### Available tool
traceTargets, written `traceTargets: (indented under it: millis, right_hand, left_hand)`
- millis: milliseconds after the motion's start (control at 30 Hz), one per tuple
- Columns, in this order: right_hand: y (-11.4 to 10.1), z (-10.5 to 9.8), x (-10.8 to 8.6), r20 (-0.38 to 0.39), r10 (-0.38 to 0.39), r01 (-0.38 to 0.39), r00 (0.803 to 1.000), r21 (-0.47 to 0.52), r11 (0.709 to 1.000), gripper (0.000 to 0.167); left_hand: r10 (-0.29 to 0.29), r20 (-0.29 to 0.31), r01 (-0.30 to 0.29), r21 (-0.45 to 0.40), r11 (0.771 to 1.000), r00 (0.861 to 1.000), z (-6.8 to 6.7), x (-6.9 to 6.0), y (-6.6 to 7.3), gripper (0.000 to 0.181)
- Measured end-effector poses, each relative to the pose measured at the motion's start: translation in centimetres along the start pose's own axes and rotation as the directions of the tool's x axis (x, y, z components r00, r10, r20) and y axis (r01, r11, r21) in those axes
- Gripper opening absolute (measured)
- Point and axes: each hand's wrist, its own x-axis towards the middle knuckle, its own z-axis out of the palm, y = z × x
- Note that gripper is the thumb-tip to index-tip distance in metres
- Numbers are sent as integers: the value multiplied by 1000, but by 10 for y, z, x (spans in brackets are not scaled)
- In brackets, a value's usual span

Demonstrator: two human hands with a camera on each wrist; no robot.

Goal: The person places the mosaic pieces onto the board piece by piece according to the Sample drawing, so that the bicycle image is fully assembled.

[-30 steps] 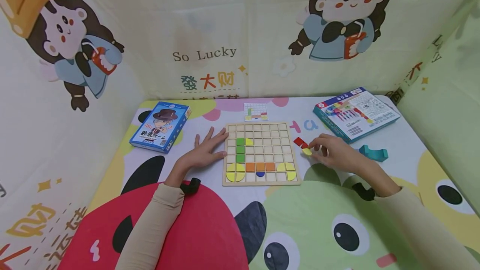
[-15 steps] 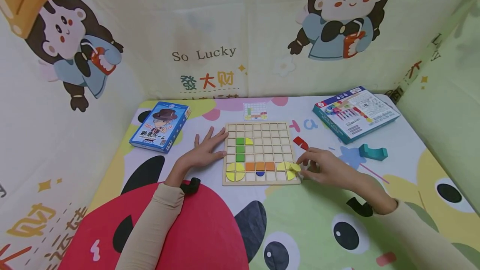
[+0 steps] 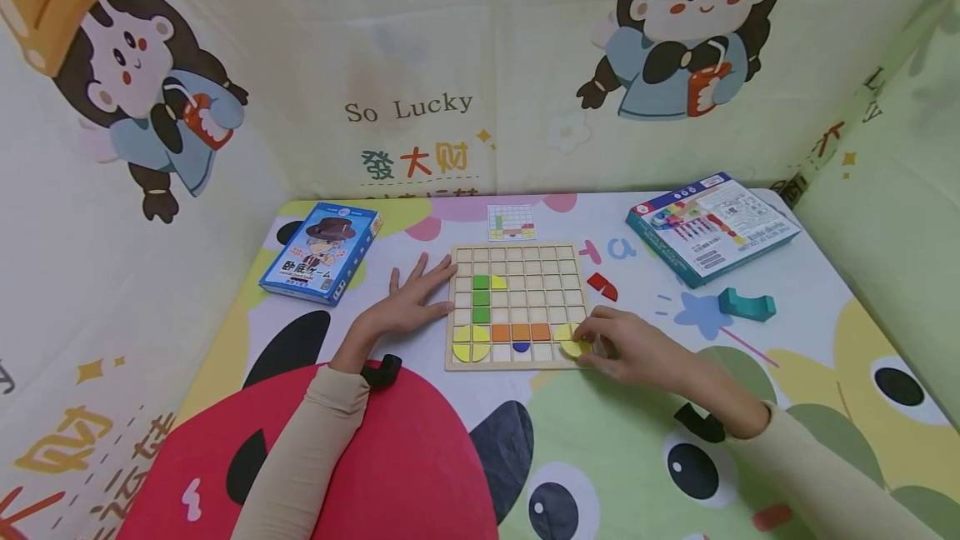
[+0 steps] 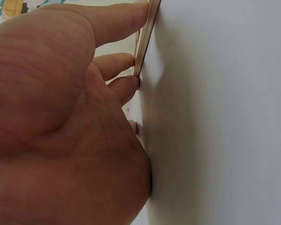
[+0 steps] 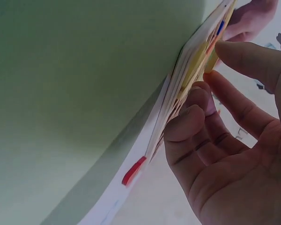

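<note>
Fingers spread, my left hand (image 3: pixel 408 303) rests on the table with its thumb and fingertips touching the left edge of a wooden grid board (image 3: pixel 537 269). My right hand (image 3: pixel 632 347) pinches a yellow tile (image 5: pixel 212 59) between thumb and index finger, over the board's lower right corner. That tile's exact shape is partly hidden by the fingers. On the board lie a column of green square tiles (image 3: pixel 481 299), a yellow quarter-circle (image 3: pixel 498 282), a row of orange squares (image 3: pixel 520 332), a blue half-circle (image 3: pixel 521 347) and a yellow circle of quarters (image 3: pixel 471 345).
Red tiles (image 3: pixel 602 287) lie just right of the board. A small pattern card (image 3: pixel 512 223) is behind it. A blue box (image 3: pixel 322 252) stands left, a teal-edged game box (image 3: pixel 712 227) back right, with a teal curved piece (image 3: pixel 747 305) before it.
My right hand has carried the yellow tile from beside the red tiles, leftward and nearer, to the board's lower right corner. The left hand has stayed put.
</note>
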Motion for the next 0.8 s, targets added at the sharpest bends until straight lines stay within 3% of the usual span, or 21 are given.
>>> traceTargets:
  millis: [300, 800]
  right_hand:
    - [-5, 8, 3, 9, 47, -46, 999, -74, 996, 29]
    - [-7, 11, 4, -4, 26, -27, 1000, -89, 996, 29]
  left_hand:
    - [6, 1, -6, -9, 1000, 1000, -1, -1, 2, 77]
    - [1, -2, -1, -6, 1000, 1000, -1, -2, 3, 77]
